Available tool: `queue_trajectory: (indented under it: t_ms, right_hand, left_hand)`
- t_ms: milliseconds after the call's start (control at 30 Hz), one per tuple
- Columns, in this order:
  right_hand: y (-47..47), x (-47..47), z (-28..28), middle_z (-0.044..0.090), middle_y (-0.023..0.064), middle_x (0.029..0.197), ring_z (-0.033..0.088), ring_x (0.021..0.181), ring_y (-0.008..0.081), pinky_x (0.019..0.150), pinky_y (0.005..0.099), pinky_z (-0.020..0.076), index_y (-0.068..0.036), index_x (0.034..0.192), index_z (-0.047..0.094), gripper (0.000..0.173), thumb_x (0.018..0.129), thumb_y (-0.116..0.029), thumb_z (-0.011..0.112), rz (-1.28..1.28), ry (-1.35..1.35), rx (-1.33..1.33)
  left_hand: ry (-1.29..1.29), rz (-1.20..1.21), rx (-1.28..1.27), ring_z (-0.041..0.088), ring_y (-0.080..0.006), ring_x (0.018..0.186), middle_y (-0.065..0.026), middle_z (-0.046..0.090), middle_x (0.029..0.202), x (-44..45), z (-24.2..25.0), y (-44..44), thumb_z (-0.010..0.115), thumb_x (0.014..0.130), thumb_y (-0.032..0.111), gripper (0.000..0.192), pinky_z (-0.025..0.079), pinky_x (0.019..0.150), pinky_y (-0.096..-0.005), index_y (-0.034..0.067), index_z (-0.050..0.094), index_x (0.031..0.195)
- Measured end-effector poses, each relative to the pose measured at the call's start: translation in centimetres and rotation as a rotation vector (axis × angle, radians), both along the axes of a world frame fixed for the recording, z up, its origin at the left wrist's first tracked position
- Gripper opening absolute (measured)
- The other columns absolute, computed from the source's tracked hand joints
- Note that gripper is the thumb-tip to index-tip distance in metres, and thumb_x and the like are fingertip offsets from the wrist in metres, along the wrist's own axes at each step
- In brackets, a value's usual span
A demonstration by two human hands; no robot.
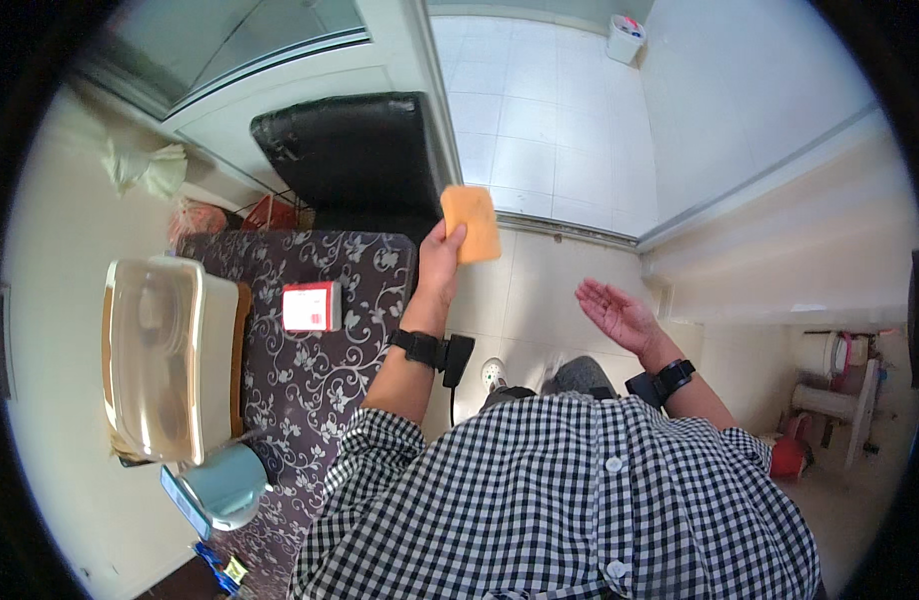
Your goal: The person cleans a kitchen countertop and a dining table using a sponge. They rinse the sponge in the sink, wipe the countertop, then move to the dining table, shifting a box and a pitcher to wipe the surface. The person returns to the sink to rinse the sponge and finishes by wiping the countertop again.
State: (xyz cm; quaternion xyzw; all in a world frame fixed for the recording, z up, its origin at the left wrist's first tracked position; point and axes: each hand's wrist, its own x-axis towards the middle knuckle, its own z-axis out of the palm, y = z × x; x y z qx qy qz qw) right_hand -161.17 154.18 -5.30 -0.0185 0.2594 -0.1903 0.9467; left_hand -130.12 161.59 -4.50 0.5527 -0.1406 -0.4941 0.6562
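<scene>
An orange sponge [474,229] is gripped in my left hand [438,255], with the thumb lying across its face. I hold it out over the tiled floor [538,292], just past the corner of a table [369,345] with a dark floral cover. My right hand [617,311] is empty and raised in front of my body, its palm turned up and its fingers straight. Each wrist wears a black strap with a small device. On the table near my left forearm lies a red and white box [311,307].
A lidded plastic container [167,360] and a light blue kettle-like vessel [231,484] stand along the table's wall side. A black chair [347,154] is beyond the table, against a framed glass door [279,60]. Past the threshold [572,229], a white bin [625,40] stands by the wall.
</scene>
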Motion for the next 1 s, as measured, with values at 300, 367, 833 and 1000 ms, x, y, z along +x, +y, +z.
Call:
queue_trajectory:
  t_ms: [300,367,833,1000]
  right_hand:
    - [-19.7,-2.7,7.5,0.043,0.0192,0.13,0.039,0.124,0.0291,0.106,0.0404,0.0322,0.006,0.128,0.036,0.047,0.098,-0.028,0.026,-0.15,-0.036,0.047]
    - [-27.8,-2.7,11.6,0.042,0.0196,0.131,0.038,0.125,0.0289,0.106,0.0409,0.0316,0.006,0.13,0.034,0.048,0.098,-0.028,0.024,-0.126,-0.116,0.008]
    - [-74.7,-1.6,19.1,0.048,0.0195,0.117,0.051,0.109,0.0273,0.094,0.0296,0.0466,0.01,0.119,0.04,0.029,0.094,-0.004,0.039,-0.529,0.461,0.074]
    - [-88.5,-1.4,17.2,0.056,0.0093,0.089,0.052,0.068,0.012,0.06,0.02,0.0472,0.003,0.102,0.052,0.015,0.093,-0.005,0.042,-0.753,0.44,0.105]
  left_hand:
    - [0.293,-0.051,0.131,0.055,-0.0162,0.1,-0.0075,0.057,0.111,-4.8,8.7,-15.2,0.051,0.092,0.022,0.034,0.045,0.086,-0.0301,0.0,0.049,0.117]
    - [0.291,-0.087,0.058,0.057,-0.0155,0.095,-0.0075,0.057,0.108,-5.4,11.4,-18.8,0.048,0.093,0.023,0.035,0.046,0.083,-0.0296,0.0,0.047,0.119]
    - [0.008,-0.108,0.212,0.055,-0.0117,0.092,-0.005,0.059,0.105,-0.3,21.6,-59.4,0.055,0.089,0.018,0.033,0.044,0.082,-0.0271,-0.002,0.052,0.116]
    - [-0.063,-0.314,-0.024,0.053,-0.0113,0.092,-0.0048,0.058,0.104,7.7,19.7,-78.7,0.054,0.089,0.017,0.032,0.044,0.082,-0.0265,-0.002,0.051,0.114]
